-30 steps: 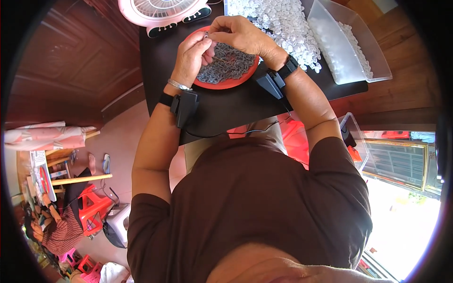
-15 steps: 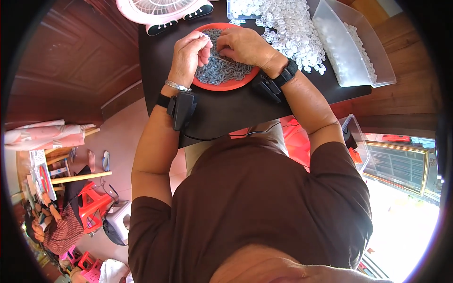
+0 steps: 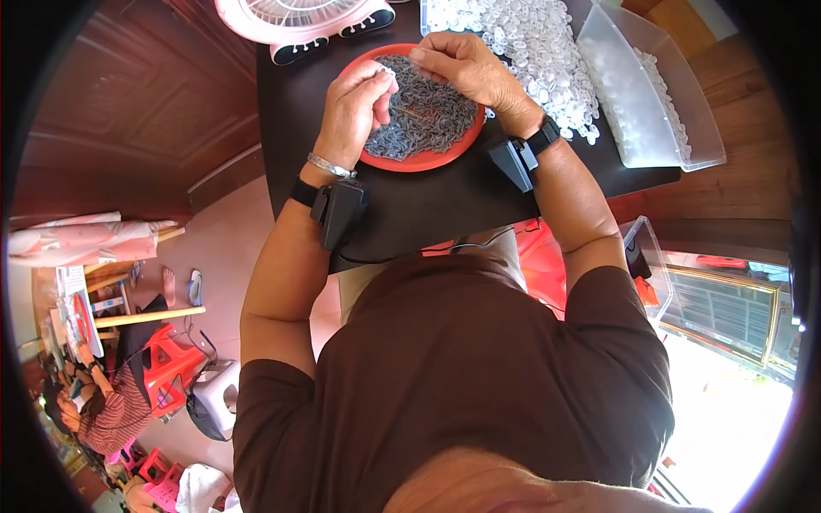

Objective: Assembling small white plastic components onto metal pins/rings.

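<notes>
A round red tray [image 3: 416,165] holds a heap of small grey screw-like pieces [image 3: 432,111]. Over its left side, my left hand [image 3: 351,107] is closed, pinching a small white plastic piece [image 3: 389,75] between thumb and forefinger. Above the far right part of the tray is my right hand [image 3: 470,75], its thumb and fingertips pressed together. Whatever sits in that pinch is too small to make out. To the right of my right hand spreads a pile of small white plastic pieces [image 3: 547,56], each with holes.
A pink fan [image 3: 295,17] stands at the far left of the black table [image 3: 402,214]. At the right, a clear plastic bin [image 3: 624,128] lies tilted with more white pieces. A cable runs along the near edge. Another person [image 3: 111,415] is low at the left.
My right hand has lifted off the grey pieces and moved right, with its fingertips pinched. My left hand keeps its pinch on the white piece. The whole view has shifted slightly.
</notes>
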`<control>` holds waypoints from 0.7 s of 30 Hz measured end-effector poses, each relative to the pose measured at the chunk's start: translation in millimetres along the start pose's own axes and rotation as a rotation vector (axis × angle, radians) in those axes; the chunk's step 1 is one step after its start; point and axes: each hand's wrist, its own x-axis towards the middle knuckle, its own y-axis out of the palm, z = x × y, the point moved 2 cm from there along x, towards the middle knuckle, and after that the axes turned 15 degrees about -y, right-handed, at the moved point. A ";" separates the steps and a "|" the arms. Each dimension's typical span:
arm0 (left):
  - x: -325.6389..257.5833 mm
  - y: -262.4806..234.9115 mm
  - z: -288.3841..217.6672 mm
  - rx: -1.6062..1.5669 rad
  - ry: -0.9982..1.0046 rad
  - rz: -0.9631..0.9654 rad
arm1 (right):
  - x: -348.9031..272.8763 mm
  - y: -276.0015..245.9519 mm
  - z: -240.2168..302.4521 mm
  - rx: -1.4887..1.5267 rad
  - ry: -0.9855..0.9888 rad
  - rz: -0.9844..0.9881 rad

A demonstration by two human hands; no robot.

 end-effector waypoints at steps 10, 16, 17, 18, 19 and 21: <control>-5.9 7.6 -1.8 -0.017 0.008 0.020 | 0.0 4.4 6.8 0.050 0.017 0.106; -7.0 9.3 -3.1 -0.027 0.031 0.034 | -2.3 8.3 5.9 0.228 -0.074 0.054; -6.4 8.4 -3.4 -0.030 0.039 0.016 | -2.2 7.2 9.1 0.207 -0.034 0.069; -6.1 7.6 -3.6 -0.032 0.048 -0.001 | -2.3 6.8 10.4 0.186 0.007 0.084; -5.9 7.7 -3.7 -0.031 0.047 -0.002 | -1.9 7.2 9.8 0.188 0.006 0.085; -5.2 8.4 -4.4 -0.089 0.061 -0.020 | -1.7 7.2 8.2 0.167 0.038 0.082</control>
